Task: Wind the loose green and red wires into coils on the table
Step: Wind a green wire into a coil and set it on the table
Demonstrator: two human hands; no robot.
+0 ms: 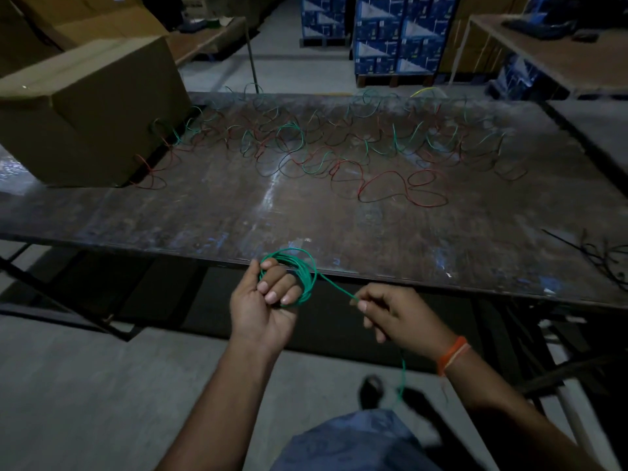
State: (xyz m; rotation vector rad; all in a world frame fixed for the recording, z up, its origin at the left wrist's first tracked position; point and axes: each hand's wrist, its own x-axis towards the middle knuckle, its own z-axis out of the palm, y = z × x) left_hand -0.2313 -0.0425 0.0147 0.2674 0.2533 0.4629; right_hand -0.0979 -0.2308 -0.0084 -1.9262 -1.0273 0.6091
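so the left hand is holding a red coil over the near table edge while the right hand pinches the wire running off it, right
Not quite: the coil in the left hand is green, not red, as the head view shows. The rest stands: it hangs over the near edge of the table, and the right hand pinches the green wire running off it.

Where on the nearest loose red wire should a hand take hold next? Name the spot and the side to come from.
Pinch the near arc of the red wire, the big loop at the tangle's front edge. Come from the near table edge, fingers down from above: that loop lies flat and apart from the rest, with bare tabletop before it. Both hands are busy now: left hand holds the green coil, right hand its tail.
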